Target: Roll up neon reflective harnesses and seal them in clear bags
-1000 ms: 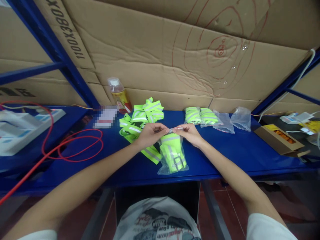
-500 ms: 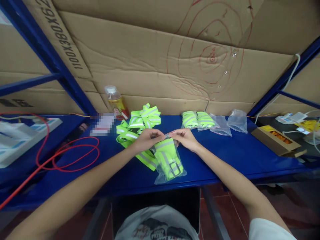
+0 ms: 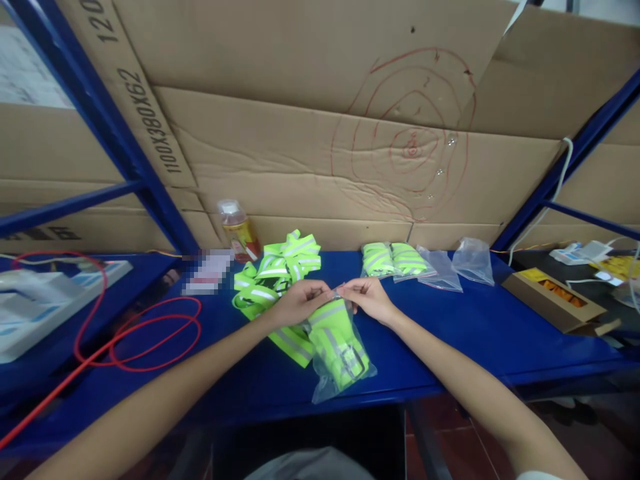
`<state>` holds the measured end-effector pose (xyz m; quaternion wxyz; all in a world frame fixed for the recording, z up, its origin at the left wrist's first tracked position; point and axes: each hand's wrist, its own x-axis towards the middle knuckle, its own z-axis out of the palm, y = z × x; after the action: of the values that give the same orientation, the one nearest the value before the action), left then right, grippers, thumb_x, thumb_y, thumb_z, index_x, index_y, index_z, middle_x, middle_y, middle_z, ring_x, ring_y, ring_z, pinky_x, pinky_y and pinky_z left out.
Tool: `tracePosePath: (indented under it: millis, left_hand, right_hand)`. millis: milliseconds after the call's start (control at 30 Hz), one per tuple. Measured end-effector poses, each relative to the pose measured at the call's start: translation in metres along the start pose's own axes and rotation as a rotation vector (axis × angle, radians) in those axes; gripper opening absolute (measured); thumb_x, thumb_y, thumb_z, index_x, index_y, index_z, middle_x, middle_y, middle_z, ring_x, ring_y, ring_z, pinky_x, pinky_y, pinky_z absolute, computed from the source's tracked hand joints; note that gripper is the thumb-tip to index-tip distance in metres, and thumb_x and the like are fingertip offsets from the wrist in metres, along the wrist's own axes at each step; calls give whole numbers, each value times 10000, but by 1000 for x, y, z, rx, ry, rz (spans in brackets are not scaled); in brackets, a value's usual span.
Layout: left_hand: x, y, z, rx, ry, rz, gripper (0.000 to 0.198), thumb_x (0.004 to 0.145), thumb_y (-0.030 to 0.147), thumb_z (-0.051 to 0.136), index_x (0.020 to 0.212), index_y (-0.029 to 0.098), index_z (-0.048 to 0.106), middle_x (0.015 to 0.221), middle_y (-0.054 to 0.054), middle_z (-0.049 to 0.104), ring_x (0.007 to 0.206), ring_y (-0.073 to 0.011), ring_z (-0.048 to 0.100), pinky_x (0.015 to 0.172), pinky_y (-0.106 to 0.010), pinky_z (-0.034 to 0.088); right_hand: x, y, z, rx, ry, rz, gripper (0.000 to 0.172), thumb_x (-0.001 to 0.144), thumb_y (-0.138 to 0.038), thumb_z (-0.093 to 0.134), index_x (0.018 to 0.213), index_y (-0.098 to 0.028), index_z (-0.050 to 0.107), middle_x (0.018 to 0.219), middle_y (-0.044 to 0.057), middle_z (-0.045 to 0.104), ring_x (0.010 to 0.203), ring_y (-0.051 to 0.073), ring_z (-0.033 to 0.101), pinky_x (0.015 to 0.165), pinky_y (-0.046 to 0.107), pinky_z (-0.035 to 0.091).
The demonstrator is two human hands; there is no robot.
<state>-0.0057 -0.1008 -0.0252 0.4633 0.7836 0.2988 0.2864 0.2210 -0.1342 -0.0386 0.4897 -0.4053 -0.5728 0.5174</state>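
A clear plastic zip bag (image 3: 320,390) holds a folded neon-yellow reflective belt (image 3: 334,337) with grey stripes and a dark buckle. Its top edge is pinched by my left hand (image 3: 304,300) and my right hand (image 3: 369,298), whose fingertips almost meet there. The bag hangs toward me, over the front part of the blue table. Left of it, partly behind my left hand, lies a loose heap of the same neon reflective strap (image 3: 280,263). Beyond my right hand sit two filled bags of folded belts (image 3: 393,259).
Two empty zip bags (image 3: 473,260) lie right of the filled ones. A drink bottle (image 3: 239,230) stands against the cardboard wall (image 3: 280,147). Red cable (image 3: 150,333) coils on the left, near a white power strip (image 3: 95,300). An open cardboard box (image 3: 555,300) sits at right.
The camera view has tilted upward, so the table appears lower. Both hands keep their pinch on the bag's top edge, with the fingertips slightly closer together.
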Motion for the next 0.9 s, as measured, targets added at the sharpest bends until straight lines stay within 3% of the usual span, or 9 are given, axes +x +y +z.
tracePosePath:
  millis: [133, 333, 467, 733, 900]
  left_hand:
    - [1, -4, 3, 45, 33, 1, 512, 995, 641, 654, 824, 159, 641, 625, 51, 426, 567, -96, 325, 528, -238, 222]
    - [0, -13, 1, 38, 38, 5, 467, 1033, 588, 622, 833, 169, 670, 629, 33, 442, 572, -112, 336, 537, -272, 215]
    - [0, -17, -6, 17, 48, 0, 567, 1013, 661, 625, 705, 192, 543, 614, 35, 402, 573, -112, 331, 532, -254, 226]
    - [-4, -8, -15, 405, -8, 123, 398, 1059, 488, 548, 808, 195, 646, 659, 4, 536, 619, -147, 456, 621, -271, 320]
    - [-9, 1, -13, 447, -29, 176, 379, 1093, 439, 476, 832, 205, 621, 712, -6, 582, 667, -171, 534, 692, -297, 357]
  right_hand:
    - [2, 3, 0, 1, 6, 32, 510, 686, -601, 973, 890, -147, 858, 634, 17, 723, 456, 103, 562, 405, 222, 469]
    - [2, 2, 0, 4, 29, 17, 535, 651, -598, 984, 896, -144, 846, 691, 17, 749, 468, 94, 558, 387, 207, 453]
    - [0, -1, 0, -6, 31, 10, 535, 656, -597, 980, 904, -145, 836, 689, 8, 747, 474, 94, 562, 395, 207, 452]
    - [0, -2, 2, -37, 0, 24, 505, 695, -642, 950, 884, -187, 837, 613, -8, 683, 473, 110, 548, 396, 223, 439]
    - [0, 0, 3, -43, 3, -10, 445, 717, -624, 944, 880, -222, 844, 672, 5, 725, 501, 124, 556, 404, 242, 439]
